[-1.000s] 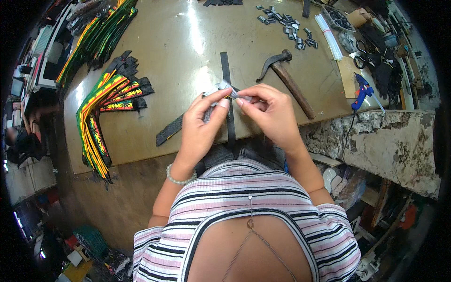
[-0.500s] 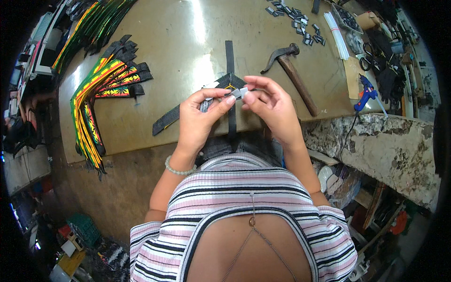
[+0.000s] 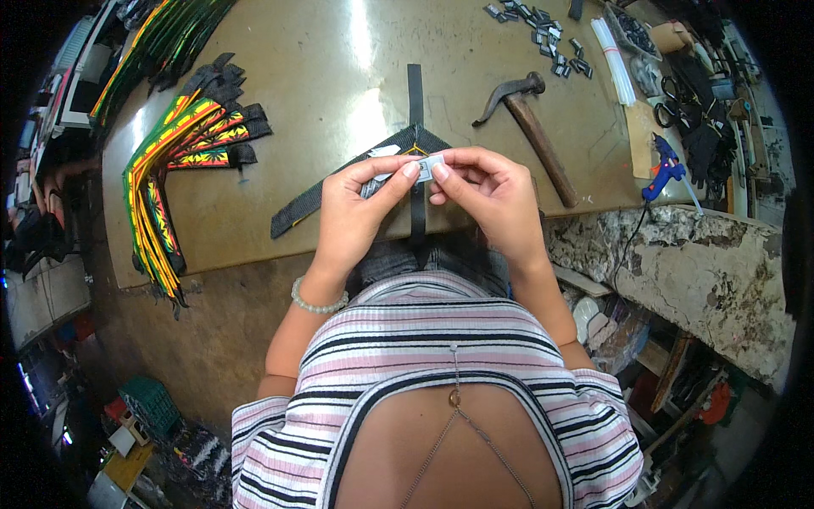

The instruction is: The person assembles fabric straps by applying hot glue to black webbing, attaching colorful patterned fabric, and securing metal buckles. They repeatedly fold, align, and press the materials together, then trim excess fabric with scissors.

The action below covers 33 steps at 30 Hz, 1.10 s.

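Observation:
Between the fingertips of both my hands is a small grey-and-white fabric label point(image 3: 426, 170). My left hand point(image 3: 354, 204) pinches its left end with thumb and forefinger. At the other end, the thumb and forefinger of my right hand point(image 3: 496, 191) are closed on it. Just beyond and below my hands lies a bent black webbing strap point(image 3: 298, 210) with a bit of yellow trim at its peak. A narrow black strip point(image 3: 415, 95) runs from its peak away from me and shows again under the label. Small white-and-grey pieces point(image 3: 383, 152) show by my left fingers, partly hidden.
A hammer point(image 3: 541, 148) lies right of my hands. Patterned green, yellow and red straps point(image 3: 174, 144) are piled at left. Small dark labels point(image 3: 551, 42) lie scattered at the far right, near white glue sticks point(image 3: 612, 59), scissors point(image 3: 668, 106) and a blue glue gun point(image 3: 664, 168).
My right fingers have come down and closer to the left ones. The label now lies flatter, its face turned up between both thumbs.

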### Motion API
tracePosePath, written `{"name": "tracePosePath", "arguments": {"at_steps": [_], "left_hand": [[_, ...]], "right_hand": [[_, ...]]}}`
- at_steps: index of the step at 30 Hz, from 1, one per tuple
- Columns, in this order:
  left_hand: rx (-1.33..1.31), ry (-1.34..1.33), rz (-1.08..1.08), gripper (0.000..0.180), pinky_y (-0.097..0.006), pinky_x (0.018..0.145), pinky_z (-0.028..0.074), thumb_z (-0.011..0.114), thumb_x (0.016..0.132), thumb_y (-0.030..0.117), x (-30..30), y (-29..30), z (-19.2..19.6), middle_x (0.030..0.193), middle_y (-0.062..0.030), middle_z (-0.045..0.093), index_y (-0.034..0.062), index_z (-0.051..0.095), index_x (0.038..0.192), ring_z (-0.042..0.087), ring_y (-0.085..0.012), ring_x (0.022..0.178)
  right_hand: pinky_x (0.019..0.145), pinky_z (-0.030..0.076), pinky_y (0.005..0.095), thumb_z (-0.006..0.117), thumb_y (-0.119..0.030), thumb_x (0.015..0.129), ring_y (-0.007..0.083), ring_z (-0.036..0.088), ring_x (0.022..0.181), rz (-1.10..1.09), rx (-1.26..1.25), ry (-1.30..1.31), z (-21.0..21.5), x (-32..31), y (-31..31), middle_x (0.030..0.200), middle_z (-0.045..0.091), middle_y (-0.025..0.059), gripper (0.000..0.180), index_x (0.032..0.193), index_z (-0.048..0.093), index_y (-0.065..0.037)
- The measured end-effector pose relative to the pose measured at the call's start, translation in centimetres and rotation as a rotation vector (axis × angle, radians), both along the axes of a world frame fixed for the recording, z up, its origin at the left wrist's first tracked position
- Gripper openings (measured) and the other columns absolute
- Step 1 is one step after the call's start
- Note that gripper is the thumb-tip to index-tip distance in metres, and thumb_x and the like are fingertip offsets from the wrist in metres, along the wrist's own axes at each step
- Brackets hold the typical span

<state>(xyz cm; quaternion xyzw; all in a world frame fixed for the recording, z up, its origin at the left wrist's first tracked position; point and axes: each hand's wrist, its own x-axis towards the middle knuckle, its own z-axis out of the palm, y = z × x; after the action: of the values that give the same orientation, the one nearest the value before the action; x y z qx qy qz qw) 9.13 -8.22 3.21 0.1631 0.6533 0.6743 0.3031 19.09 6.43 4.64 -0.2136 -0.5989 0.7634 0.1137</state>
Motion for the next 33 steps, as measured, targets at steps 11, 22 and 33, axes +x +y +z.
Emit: {"name": "tracePosePath", "arguments": {"at_steps": [11,22,33], "left_hand": [[-0.201,0.256,0.024,0.016,-0.025,0.067,0.048,0.075,0.085,0.012,-0.8,0.2,-0.4,0.087,-0.0045,0.071,-0.0004,0.074,0.095,0.060,-0.0078,0.076],[-0.441,0.598,0.053,0.017,-0.031,0.052,0.040,0.077,0.080,0.016,-3.4,2.1,-2.3,0.060,-0.0069,0.054,0.0011,0.068,0.081,0.050,-0.0157,0.054],[-0.441,0.644,0.095,0.018,-0.032,0.052,0.040,0.075,0.081,0.018,-2.8,2.2,-2.9,0.060,-0.0052,0.050,0.0055,0.069,0.093,0.050,-0.0167,0.054]], "right_hand": [[0.068,0.055,0.0219,0.067,-0.010,0.092,0.0110,0.067,0.075,0.135,0.076,-0.175,-1.1,-1.5,1.8,0.090,0.070,0.0096,0.023,0.106,0.066,0.008],[0.047,0.043,0.0188,0.075,-0.018,0.086,0.0032,0.052,0.053,0.227,0.497,-0.379,-3.1,-6.1,3.9,0.067,0.062,-0.0005,0.022,0.086,0.065,0.001],[0.049,0.044,0.0235,0.073,-0.013,0.087,0.0063,0.055,0.056,0.143,0.598,-0.242,-1.6,-5.0,3.1,0.067,0.058,0.0016,0.025,0.096,0.052,-0.002]]}}
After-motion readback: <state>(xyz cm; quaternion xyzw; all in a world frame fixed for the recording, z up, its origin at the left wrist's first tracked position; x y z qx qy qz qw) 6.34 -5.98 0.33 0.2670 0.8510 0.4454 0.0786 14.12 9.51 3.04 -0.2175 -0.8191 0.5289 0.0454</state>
